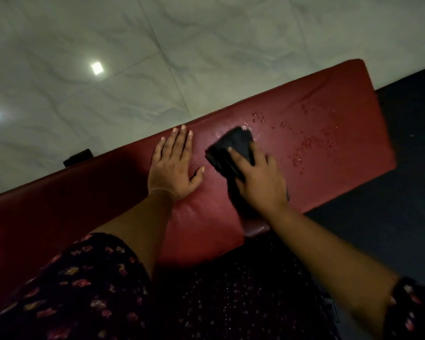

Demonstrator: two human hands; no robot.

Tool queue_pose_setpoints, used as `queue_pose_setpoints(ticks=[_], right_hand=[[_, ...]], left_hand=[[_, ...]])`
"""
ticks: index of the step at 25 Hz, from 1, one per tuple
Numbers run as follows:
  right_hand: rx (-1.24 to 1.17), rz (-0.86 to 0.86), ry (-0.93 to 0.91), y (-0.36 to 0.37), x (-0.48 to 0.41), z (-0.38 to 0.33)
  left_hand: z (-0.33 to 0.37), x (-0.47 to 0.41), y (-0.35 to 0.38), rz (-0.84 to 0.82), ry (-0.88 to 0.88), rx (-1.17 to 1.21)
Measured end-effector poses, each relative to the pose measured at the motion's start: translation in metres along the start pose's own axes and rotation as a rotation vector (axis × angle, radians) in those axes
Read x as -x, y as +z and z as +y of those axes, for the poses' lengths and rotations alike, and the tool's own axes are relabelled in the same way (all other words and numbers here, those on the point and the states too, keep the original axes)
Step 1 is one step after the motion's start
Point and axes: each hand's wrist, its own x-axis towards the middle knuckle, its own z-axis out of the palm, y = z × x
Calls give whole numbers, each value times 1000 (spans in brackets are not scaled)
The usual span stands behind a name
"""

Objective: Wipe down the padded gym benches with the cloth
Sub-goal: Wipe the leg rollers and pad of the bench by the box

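Observation:
A long red padded bench [329,114] runs across the view from lower left to upper right. Water droplets [307,146] speckle its right part. My left hand [172,168] lies flat on the pad with fingers straight and spread. Just to its right, my right hand [258,177] presses a dark folded cloth [231,148] onto the pad, fingers over the cloth and its front end sticking out toward the droplets. The cloth's rear part is hidden under my palm.
Pale marble floor tiles [157,45] lie beyond the bench, with light reflections at the left. A dark mat [402,192] covers the floor on the right. A black bench foot [77,157] shows at the far edge. My patterned clothing fills the bottom.

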Motion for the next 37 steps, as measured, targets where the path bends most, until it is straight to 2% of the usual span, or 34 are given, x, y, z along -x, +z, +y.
queue_pose_setpoints(ticks=[6, 9, 11, 15, 20, 25, 27, 29, 33, 37], right_hand=[[30, -157, 101, 16, 162, 49], [-10, -84, 216, 10, 169, 57], [-66, 19, 261, 5, 149, 54], [-29, -42, 244, 16, 105, 48], [-4, 6, 161, 6, 55, 43], [102, 17, 51, -20, -80, 8], [81, -12, 85, -30, -126, 0], [7, -65, 202, -35, -146, 4], [-25, -68, 249, -37, -99, 13], [-20, -93, 267, -12, 31, 45]], left_hand=[[-1, 2, 0, 64, 4, 37], [0, 2, -1, 53, 1, 39], [0, 2, 0, 49, -6, 41], [0, 1, 0, 48, -21, 40], [-1, 2, 4, 139, 54, 72], [-2, 1, 7, 140, 64, 50], [-3, 2, 6, 147, 68, 39], [-2, 1, 6, 124, 64, 26], [-1, 2, 5, 127, 56, 50], [-3, 3, 7, 146, 63, 75]])
